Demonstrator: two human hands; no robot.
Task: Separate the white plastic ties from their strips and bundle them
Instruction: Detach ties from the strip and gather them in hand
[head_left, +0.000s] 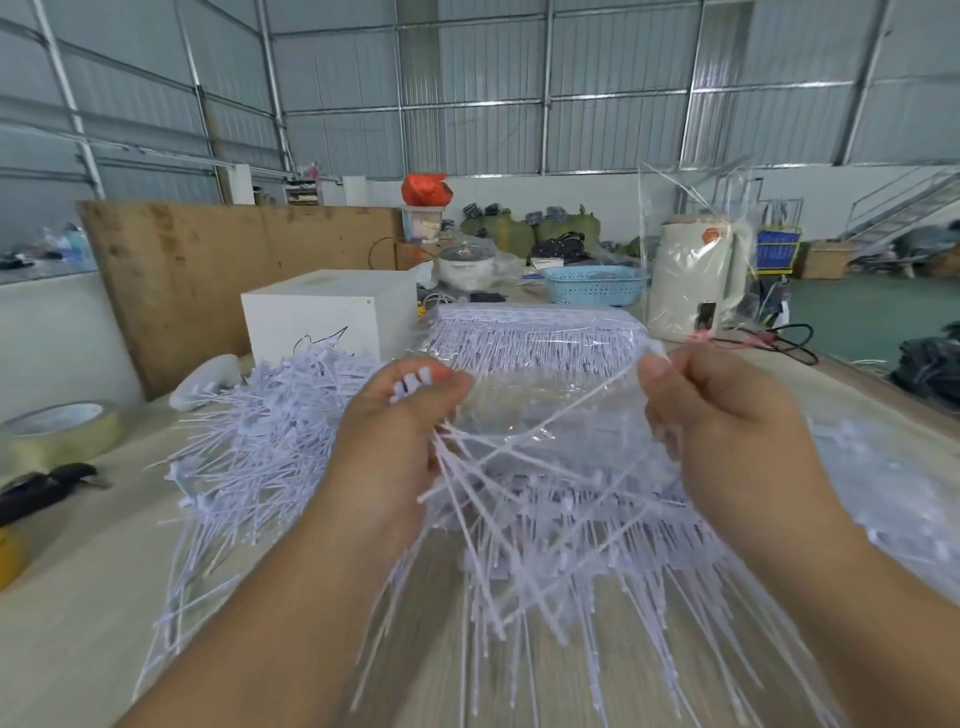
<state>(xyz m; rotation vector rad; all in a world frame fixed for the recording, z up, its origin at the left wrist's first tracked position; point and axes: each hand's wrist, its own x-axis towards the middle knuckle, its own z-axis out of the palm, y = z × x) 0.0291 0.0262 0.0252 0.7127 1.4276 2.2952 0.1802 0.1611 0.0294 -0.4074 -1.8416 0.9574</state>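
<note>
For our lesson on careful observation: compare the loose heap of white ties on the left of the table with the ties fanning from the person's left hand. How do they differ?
The loose heap lies on the table, touched by no hand; the held ties hang from the left hand, which grips their heads. The heap is tangled every way; the held ties spread from one point. The right hand pinches one held tie. Both are thin white plastic.

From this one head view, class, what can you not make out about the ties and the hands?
- Left hand: how many ties it grips; fingers cover them.
- Right hand: the pinch on the single tie; fingertips hide it.
- Loose pile: its count; tangled, blurred.
</note>
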